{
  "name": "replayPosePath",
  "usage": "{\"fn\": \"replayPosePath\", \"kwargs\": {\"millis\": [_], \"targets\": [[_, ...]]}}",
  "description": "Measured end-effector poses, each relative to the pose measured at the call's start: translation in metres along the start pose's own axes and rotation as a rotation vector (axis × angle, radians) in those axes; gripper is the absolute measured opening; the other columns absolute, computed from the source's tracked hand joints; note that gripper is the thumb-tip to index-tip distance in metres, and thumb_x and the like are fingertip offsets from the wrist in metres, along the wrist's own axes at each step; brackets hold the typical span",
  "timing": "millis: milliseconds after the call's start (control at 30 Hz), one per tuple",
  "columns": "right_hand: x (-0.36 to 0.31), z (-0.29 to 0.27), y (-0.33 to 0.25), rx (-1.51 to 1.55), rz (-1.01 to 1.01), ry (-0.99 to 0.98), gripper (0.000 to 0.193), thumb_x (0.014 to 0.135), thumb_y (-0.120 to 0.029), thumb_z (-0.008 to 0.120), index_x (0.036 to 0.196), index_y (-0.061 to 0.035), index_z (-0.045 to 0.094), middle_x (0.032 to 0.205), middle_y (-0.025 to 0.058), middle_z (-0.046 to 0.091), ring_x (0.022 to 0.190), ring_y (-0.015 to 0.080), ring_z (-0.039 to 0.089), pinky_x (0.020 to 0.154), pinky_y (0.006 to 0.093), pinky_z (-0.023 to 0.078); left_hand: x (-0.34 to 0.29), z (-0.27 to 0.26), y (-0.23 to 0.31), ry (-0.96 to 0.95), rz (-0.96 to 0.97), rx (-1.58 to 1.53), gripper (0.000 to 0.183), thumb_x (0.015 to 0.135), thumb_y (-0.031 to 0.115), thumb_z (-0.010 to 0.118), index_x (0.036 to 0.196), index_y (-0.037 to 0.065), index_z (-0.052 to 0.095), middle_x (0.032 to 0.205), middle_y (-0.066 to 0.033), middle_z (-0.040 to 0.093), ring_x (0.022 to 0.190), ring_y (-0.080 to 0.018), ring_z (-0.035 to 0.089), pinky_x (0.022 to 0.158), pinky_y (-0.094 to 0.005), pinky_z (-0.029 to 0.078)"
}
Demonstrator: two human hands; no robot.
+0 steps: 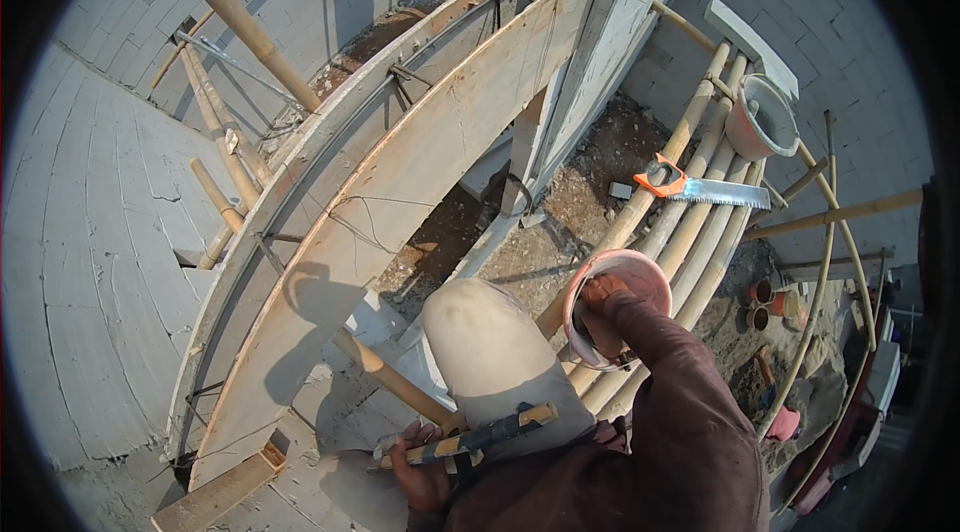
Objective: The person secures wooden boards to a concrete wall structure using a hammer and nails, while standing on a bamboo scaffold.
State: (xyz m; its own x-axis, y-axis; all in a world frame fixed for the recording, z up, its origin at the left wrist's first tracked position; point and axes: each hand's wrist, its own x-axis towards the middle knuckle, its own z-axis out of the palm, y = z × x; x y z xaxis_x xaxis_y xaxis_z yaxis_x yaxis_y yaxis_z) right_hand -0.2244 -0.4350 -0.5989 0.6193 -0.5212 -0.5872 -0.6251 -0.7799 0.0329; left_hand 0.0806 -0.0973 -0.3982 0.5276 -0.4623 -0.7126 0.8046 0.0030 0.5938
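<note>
My left hand point(422, 480) is closed around a hammer point(510, 424) with a yellowish handle wrapped in black tape; its grey head sits by my fingers, and the handle lies across my bent leg point(500, 342). To the right, my right hand point(604, 294) reaches down inside a pale orange bucket point(652, 277), which rests on bamboo poles. Shadow and the bucket hide most of its fingers, so whether they grip anything is unclear. Just ahead of my left hand, a curved wooden formwork board point(410, 182) arcs away, with tie wires and bars crossing the gap behind it.
A handsaw point(705, 190) with an orange handle lies on the bamboo poles point(690, 232). Beyond it stands a second bucket point(762, 122) beside a white block point(750, 44). Below is rubble-strewn ground point(600, 172). Grey block walls point(100, 282) surround the area. A timber piece point(225, 492) lies lower left.
</note>
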Motion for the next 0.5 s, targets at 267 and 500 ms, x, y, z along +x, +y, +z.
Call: {"fn": "replayPosePath", "kwargs": {"millis": [267,500], "targets": [[-0.006,0.024,-0.004,0.043,0.15,0.248,0.03,0.09,-0.025,0.047,0.107,-0.0137,0.069,0.12,0.0101,0.064,0.121,0.027,0.054,0.107,0.0413,0.036,0.006,0.003,-0.002,-0.077,0.009,-0.018,0.047,0.099,0.044,0.048,0.118,0.002,0.057,0.105,-0.0128,0.065,0.102,-0.0276,0.059,0.097,-0.0439,0.047],[-0.043,-0.048,-0.001,0.091,0.222,0.11,0.033,0.084,-0.034,0.058,0.11,-0.0166,0.07,0.124,0.0097,0.061,0.124,0.0278,0.051,0.108,0.0416,0.035,0.005,-0.002,0.015,-0.106,0.104,-0.025,0.043,0.1,0.04,0.047,0.118,0.003,0.058,0.107,-0.0121,0.066,0.102,-0.0267,0.06,0.097,-0.043,0.046]]}}
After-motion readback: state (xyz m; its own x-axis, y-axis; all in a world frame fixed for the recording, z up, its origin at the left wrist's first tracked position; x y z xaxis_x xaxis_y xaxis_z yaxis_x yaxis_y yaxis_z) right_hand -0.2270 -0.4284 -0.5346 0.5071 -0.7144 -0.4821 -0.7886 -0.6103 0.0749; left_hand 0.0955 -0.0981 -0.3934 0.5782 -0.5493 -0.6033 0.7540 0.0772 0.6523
